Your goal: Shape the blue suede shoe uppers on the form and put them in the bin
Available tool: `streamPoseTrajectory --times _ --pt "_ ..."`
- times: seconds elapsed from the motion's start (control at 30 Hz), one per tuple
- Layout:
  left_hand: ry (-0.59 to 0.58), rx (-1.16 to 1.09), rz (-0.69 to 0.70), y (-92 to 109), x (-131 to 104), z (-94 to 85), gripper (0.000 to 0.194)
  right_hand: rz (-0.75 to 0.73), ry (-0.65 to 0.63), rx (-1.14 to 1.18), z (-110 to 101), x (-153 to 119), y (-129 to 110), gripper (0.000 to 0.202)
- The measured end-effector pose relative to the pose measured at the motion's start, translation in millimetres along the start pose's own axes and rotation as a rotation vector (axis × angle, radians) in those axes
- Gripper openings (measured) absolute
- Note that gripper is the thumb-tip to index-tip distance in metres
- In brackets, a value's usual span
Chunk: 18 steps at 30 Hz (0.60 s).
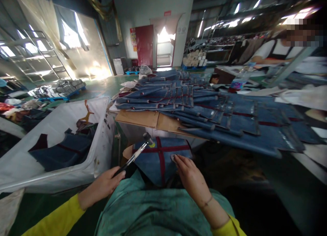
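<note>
My left hand is wrapped around the handle of a hammer. The hammer's metal head, with a yellowish face, hovers over or rests by a blue piece of material crossed by dark red bands; which, I cannot tell. This piece lies just in front of my lap. At its right side, the fingers of my right hand are pressed together, tips touching its surface. Something small and greyish shows at those fingertips, too small to name.
A white bin with blue pieces stands at the left. Ahead, many layered blue pieces cover a table above a brown cardboard sheet. A bottle stands farther right, and a person is beyond it.
</note>
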<state>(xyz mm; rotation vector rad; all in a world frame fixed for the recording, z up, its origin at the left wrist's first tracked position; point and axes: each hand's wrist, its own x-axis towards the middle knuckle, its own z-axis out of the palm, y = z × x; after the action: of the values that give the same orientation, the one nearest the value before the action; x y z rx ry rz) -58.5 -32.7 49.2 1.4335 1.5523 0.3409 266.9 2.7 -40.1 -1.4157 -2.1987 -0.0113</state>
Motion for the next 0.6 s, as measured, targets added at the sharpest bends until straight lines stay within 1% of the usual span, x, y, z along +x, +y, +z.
streamPoseTrajectory --times 0.07,0.13,0.17,0.2,0.27,0.33,0.47,0.5,0.6 --pt "0.079 -0.041 -0.016 10 0 -1.1 0.057 0.004 -0.003 0.001 0 -1 0 0.037" --pt "0.176 0.000 0.050 16 1 -2.3 0.052 0.008 0.008 0.006 0 -1 0 0.038" --pt "0.195 0.055 0.088 16 2 -1.4 0.047 0.009 0.009 0.010 0 -1 0 0.038" --pt "0.191 0.123 0.118 15 5 0.6 0.042 0.009 0.009 0.014 0 -1 0 0.039" --pt "0.128 0.259 0.146 10 10 6.6 0.034 0.011 0.006 0.020 -1 -1 0 0.039" --pt "0.095 0.327 0.163 8 14 11.0 0.031 0.008 0.010 0.027 -2 -1 0 0.038" --pt "0.206 0.314 0.246 14 17 10.5 0.035 0.011 0.018 0.029 -2 0 1 0.038" --pt "0.208 0.324 0.246 15 17 10.3 0.035 0.013 0.017 0.028 -2 0 1 0.038" --pt "0.110 0.386 0.200 11 19 12.8 0.033 0.013 0.010 0.033 -2 1 1 0.039"
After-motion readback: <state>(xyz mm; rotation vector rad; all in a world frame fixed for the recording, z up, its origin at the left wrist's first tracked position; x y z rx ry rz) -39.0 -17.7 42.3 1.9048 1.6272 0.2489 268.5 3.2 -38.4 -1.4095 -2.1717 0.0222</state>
